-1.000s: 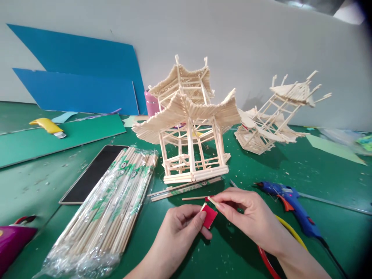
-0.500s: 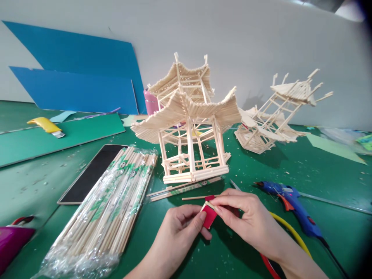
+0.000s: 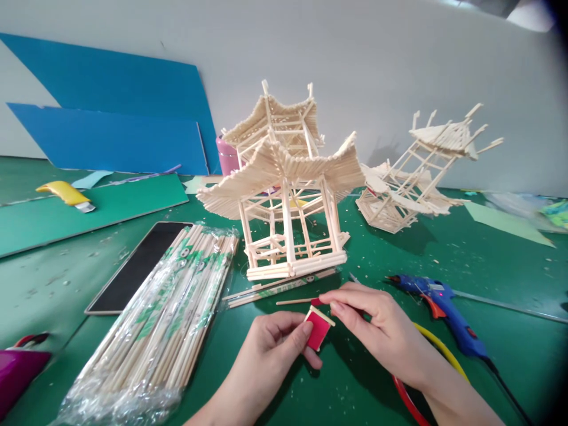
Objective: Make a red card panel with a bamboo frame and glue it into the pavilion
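Note:
My left hand (image 3: 270, 343) pinches a small red square piece (image 3: 318, 330) between thumb and fingers, low in the middle of the view. A short pale stick (image 3: 322, 316) lies along the square's top edge, and the fingertips of my right hand (image 3: 377, 331) press on it. Just behind my hands stands a two-tier pagoda model of bamboo sticks (image 3: 284, 195) on the green mat (image 3: 444, 260). A few loose sticks (image 3: 275, 289) lie at its foot.
A plastic-wrapped bundle of chopsticks (image 3: 173, 319) lies left, partly over a black tablet (image 3: 133, 266). A blue glue gun (image 3: 444, 307) sits right of my hand, red and yellow cords below it. A second tilted stick model (image 3: 412, 183) stands back right. Blue boards (image 3: 115, 118), yellow knife (image 3: 66, 194).
The short stick went from being held above the red square by my right hand to lying flat along its top edge. The view shifted slightly left.

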A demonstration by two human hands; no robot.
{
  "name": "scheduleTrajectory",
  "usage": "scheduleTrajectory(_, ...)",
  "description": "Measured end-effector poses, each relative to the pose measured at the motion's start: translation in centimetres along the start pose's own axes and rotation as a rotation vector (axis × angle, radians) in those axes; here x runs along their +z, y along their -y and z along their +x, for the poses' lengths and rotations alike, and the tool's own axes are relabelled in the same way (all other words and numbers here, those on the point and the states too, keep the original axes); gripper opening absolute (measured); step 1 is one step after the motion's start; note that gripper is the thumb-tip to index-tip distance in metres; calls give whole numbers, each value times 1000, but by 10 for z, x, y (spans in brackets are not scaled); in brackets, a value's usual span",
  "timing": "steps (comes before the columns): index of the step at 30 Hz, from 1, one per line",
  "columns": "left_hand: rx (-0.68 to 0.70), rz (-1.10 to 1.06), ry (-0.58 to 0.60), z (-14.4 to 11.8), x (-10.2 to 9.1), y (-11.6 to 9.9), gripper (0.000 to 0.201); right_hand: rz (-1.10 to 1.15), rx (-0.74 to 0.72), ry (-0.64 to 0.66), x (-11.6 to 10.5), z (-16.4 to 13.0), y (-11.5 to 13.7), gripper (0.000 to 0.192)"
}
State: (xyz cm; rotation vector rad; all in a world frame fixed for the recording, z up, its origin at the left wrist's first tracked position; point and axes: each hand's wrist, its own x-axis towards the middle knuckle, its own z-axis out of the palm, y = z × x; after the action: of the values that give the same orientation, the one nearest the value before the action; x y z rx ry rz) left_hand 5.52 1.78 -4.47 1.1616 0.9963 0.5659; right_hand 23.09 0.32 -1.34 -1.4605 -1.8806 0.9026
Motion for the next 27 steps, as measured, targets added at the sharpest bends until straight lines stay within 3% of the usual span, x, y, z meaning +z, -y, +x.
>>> scheduleTrajectory(10,-24,-106,85,-2,0,-1,33,248,91,129,0,-4,-10,23)
scheduleTrajectory(15,-9,-148,100,0,-3,-1,32,143,39,254,-3,-6,-3,54)
scheduleTrajectory(27,3,-179,90,-1,-3,-1,28,135,-32,189,6,-6,-7,46)
